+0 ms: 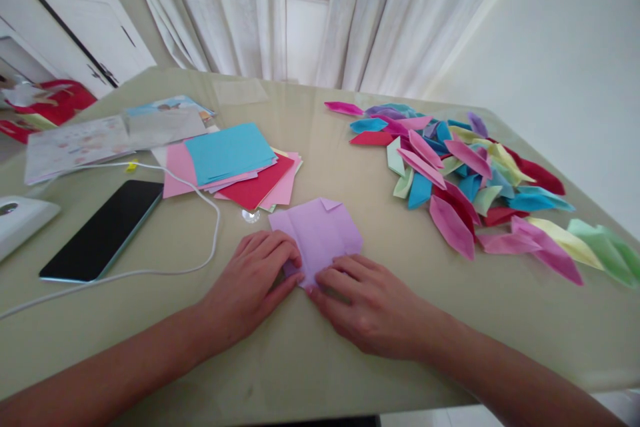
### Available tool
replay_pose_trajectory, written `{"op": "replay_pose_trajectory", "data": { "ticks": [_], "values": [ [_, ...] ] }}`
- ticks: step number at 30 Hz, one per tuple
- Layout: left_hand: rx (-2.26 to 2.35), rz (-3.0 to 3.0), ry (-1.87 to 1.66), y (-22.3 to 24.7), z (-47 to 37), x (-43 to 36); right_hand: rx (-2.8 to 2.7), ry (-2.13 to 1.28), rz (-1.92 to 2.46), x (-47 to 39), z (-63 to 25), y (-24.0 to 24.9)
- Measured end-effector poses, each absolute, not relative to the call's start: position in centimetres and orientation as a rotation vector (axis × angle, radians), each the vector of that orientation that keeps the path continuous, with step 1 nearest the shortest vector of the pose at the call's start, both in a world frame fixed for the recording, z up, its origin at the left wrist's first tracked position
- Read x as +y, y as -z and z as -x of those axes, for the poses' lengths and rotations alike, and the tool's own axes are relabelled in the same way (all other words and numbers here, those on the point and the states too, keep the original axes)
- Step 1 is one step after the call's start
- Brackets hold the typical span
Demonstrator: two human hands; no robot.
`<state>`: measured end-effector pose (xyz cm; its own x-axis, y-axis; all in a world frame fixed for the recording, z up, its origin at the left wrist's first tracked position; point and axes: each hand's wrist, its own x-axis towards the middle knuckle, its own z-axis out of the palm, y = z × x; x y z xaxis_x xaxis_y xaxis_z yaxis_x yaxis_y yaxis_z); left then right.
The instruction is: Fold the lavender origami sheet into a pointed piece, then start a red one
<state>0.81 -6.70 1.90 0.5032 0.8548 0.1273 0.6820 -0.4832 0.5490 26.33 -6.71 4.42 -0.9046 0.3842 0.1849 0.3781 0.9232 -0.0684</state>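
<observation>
A sheet of lilac paper (pixel 320 230) lies on the table between my hands, with crease lines across it and corners folded in. My left hand (pixel 260 273) grips its lower left edge, thumb and fingers closed on the paper. At the near edge, my right hand (pixel 363 300) pinches the sheet with curled fingers, its thumb close to the left thumb. The fingertips partly cover the near corner. Just beyond the left hand is a stack of coloured paper sheets (pixel 230 157), blue on top with pink and red below.
Many folded paper pieces (pixel 465 160) in pink, blue, green and yellow are heaped on the right of the table (pixel 330 373). A black-screened phone (pixel 107 230) and a looping white cable (pixel 216 233) lie at left. Printed sheets (pixel 80 143) sit behind them.
</observation>
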Motion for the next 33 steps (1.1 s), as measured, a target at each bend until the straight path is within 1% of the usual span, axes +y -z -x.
{"op": "replay_pose_trajectory", "data": {
  "ticks": [6, 12, 14, 19, 24, 29, 33],
  "values": [
    [1.139, -2.332, -0.541, -2.1, 0.1, -6.4, -2.858, -0.118, 0.6, -6.8, -26.3, -4.9],
    [1.317, -2.372, -0.472, -2.5, -1.5, -7.1, -2.855, -0.086, 0.583, -6.8, -26.3, -4.8],
    [1.306, -2.411, -0.454, -2.4, -1.5, -7.1, -2.845, -0.084, 0.589, -6.8, -26.2, -4.7],
    [1.274, -2.523, -0.53, -1.9, 0.7, -6.4, -2.802, -0.13, 0.568, -6.6, -26.2, -4.5],
    [1.213, -2.728, -0.443, -2.9, 2.1, -6.3, -2.791, -0.103, 0.561, -4.9, -27.7, -4.8],
    [0.995, -2.845, -0.434, -3.5, 1.3, -7.1, -2.731, 0.066, 0.795, -2.3, -29.7, -5.0],
    [0.766, -2.78, -0.468, -3.3, 0.7, -7.7, -2.653, 0.067, 0.97, -1.4, -30.1, -4.4]
  ]
}}
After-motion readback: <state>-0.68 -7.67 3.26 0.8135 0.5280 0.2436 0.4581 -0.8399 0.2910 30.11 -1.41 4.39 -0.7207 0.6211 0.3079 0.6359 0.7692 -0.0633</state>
